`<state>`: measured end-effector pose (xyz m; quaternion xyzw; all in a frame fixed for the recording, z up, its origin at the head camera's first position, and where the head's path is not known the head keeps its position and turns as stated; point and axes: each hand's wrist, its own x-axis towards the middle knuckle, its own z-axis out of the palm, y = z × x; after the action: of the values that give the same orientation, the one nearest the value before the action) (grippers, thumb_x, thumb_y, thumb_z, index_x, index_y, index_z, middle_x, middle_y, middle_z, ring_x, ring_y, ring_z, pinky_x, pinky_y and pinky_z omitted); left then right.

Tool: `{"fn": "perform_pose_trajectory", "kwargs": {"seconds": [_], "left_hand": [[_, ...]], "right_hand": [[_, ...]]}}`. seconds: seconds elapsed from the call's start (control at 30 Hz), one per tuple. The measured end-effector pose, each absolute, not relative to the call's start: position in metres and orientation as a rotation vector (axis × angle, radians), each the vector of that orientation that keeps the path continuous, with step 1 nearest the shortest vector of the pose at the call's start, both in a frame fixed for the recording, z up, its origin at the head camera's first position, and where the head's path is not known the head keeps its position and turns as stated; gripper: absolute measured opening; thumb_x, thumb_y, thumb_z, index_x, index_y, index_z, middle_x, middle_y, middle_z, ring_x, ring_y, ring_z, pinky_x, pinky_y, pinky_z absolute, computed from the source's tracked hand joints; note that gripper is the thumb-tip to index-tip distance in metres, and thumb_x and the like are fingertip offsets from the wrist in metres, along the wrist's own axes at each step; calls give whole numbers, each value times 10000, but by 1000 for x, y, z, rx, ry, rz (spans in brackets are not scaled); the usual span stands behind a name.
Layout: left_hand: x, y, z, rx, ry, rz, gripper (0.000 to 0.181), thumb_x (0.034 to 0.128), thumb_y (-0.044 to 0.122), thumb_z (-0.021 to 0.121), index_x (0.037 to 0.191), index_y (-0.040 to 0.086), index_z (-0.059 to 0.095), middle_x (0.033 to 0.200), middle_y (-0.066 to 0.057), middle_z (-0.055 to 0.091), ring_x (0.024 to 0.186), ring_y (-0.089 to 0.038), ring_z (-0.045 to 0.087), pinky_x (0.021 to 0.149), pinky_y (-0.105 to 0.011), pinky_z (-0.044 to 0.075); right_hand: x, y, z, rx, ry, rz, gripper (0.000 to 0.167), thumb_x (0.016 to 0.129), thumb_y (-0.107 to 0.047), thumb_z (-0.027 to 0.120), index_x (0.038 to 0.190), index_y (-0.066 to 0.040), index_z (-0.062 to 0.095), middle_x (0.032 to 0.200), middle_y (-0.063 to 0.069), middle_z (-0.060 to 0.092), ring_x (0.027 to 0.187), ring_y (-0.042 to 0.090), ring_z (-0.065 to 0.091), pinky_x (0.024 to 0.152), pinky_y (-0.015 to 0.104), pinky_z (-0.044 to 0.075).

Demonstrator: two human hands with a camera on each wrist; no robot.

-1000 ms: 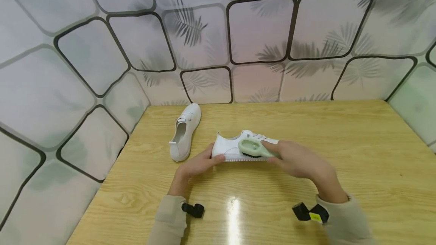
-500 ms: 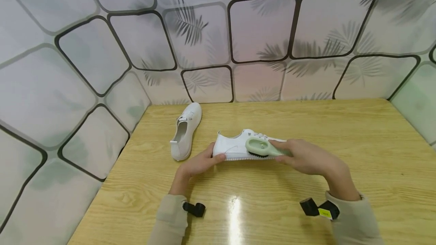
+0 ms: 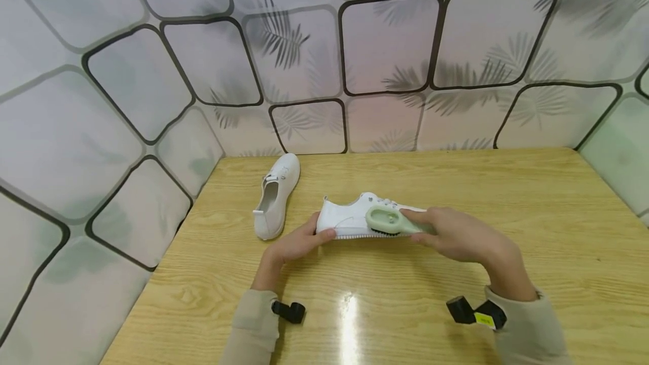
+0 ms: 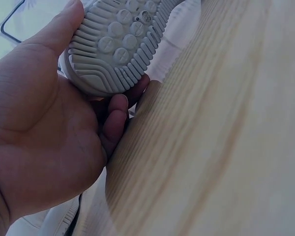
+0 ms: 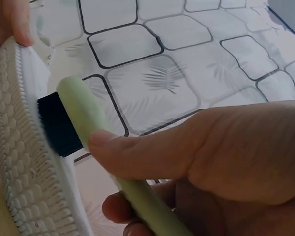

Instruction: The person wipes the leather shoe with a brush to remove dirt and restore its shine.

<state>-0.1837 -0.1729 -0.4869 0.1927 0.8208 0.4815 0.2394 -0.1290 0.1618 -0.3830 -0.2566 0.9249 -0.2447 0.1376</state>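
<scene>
A white lace-up shoe (image 3: 350, 219) is tilted on its side, its ribbed sole (image 4: 119, 42) turned toward the person. My left hand (image 3: 299, 239) grips it by the heel, thumb along the sole edge and fingers behind. In my right hand (image 3: 458, 235) is a pale green shoe brush (image 3: 383, 219), held by its handle with the thumb on top. The brush's dark bristles (image 5: 60, 125) press against the shoe's side, just above the sole, as the right wrist view shows. The toe is partly hidden behind the right hand.
A second white shoe (image 3: 276, 196) stands upright at the left on the wooden table (image 3: 532, 201), toe toward the back. Behind the table rises a patterned wall covering (image 3: 385, 44). Each wrist carries a black camera mount (image 3: 289, 312).
Over the first half second, the right hand and brush slid right along the shoe's side, toward the toe. Since then they have hardly moved. The left hand keeps its hold on the heel.
</scene>
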Motion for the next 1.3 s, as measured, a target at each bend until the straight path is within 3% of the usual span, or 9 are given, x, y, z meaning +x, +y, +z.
{"fn": "perform_pose_trajectory", "kwargs": {"seconds": [0.1,0.23,0.33,0.47,0.67,0.77,0.83,1.0,1.3], "left_hand": [[-183,-173,-486,525,2247,1317,807,1011,455,533,1577,61,112,1600,-159,243,1466,-266,224,1187,-468,199],[-184,-173,-487,536,2230,1330,794,1015,436,534,1573,57,114,1590,-162,252,1460,-269,235,1183,-469,207],[-184,-173,-488,540,2233,1326,791,1015,433,537,1572,58,118,1584,-155,267,1457,-261,238,1183,-464,204],[-184,-173,-488,539,2242,1320,793,1014,433,539,1575,59,122,1581,-152,278,1459,-259,235,1186,-465,195],[-185,-174,-489,527,2238,1324,807,1017,436,533,1585,68,93,1600,-152,247,1470,-259,211,1189,-473,187],[-185,-173,-490,543,2232,1326,801,1020,430,529,1583,63,92,1596,-156,251,1467,-263,218,1186,-477,194],[-185,-173,-490,558,2230,1326,794,1022,423,529,1580,60,97,1591,-154,254,1463,-263,224,1184,-476,198],[-185,-172,-489,564,2234,1321,778,1023,414,529,1576,61,111,1589,-145,257,1460,-253,230,1184,-466,198],[-186,-172,-489,556,2247,1316,779,1023,402,536,1576,60,108,1592,-148,256,1463,-252,226,1185,-464,200]], "right_hand": [[-129,154,-386,-760,2675,-702,561,999,-251,604,1502,-77,426,989,95,631,746,153,485,691,331,422],[-131,150,-389,-771,2635,-750,576,1006,-250,593,1514,-63,396,730,9,474,577,102,389,566,273,384],[-130,157,-387,-747,2609,-801,573,995,-226,612,1505,-60,410,866,37,600,541,91,342,548,266,372],[-129,163,-384,-695,2596,-811,568,988,-205,622,1506,-87,421,1002,90,623,555,112,346,569,290,383],[-130,145,-388,-754,2683,-671,568,1007,-254,587,1516,-81,403,867,18,569,645,127,420,679,329,412],[-131,144,-389,-746,2658,-713,576,1005,-253,593,1516,-73,398,729,0,490,579,104,390,606,302,405],[-130,151,-388,-734,2631,-759,576,999,-245,606,1509,-67,408,826,68,606,573,98,385,590,290,396],[-130,169,-385,-686,2578,-806,575,988,-225,624,1511,-103,418,959,91,641,552,93,366,551,277,381],[-131,146,-389,-734,2660,-689,575,1011,-250,580,1525,-80,385,800,6,530,632,130,421,639,313,401]]}}
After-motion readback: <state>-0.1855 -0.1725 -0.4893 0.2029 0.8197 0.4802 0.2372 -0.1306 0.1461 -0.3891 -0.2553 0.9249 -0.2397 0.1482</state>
